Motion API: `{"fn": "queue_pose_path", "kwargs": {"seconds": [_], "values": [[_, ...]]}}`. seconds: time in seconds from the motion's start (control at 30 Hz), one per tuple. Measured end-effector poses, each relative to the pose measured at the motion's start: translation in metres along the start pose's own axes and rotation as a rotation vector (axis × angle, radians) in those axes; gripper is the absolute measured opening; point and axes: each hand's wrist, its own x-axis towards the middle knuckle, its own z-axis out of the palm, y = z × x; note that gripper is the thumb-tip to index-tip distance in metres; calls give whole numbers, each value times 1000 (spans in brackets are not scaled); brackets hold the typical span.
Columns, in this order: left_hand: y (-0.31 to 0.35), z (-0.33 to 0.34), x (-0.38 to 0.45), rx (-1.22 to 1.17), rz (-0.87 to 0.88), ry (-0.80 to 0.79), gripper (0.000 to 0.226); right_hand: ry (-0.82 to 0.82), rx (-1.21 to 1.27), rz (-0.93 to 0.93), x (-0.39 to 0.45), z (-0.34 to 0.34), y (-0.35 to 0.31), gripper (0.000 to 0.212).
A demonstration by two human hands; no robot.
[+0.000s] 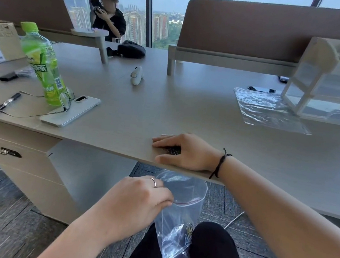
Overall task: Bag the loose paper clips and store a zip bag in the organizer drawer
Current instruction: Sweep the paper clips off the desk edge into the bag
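- Sweeping looks like the step in hand: the right hand [180, 151] lies flat and cupped over a small dark heap of paper clips [172, 150] at the near edge of the desk [187, 101], covering them rather than pinching them.
- Just below that edge, the left hand [139, 199] grips the rim of a clear zip bag [178, 217], holding its mouth open under the desk lip.
- A few clips already sit low in the bag, above the lap.
- Clips could miss the mouth and drop to the floor if the bag sits too far left of the heap or the rim sags shut.
- A quick push could scatter clips sideways along the edge.
- A second zip bag [268, 110] lies flat and apparently empty at the far right, touching the clear organizer [321, 85].
- The organizer's drawers look closed; what they hold cannot be made out.
- At the far left stand a green bottle [42, 61], a phone [71, 111], glasses and a pen, well apart from the work.
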Motion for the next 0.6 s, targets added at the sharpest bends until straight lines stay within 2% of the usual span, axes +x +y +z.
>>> {"fn": "queue_pose_path", "kwargs": {"seconds": [0.1,0.2,0.37,0.6], "values": [[1,-1,1,-3,-5,-8,24,23,-35,-64,-9,0,1,52],[3,-2,1,1,-4,-6,24,46,-17,-88,-14,1,3,45],[6,-3,0,-3,-2,-14,24,82,44,-87,-20,1,12,29],[7,-5,1,1,-2,-15,25,117,126,-50,-33,-3,24,23]]}}
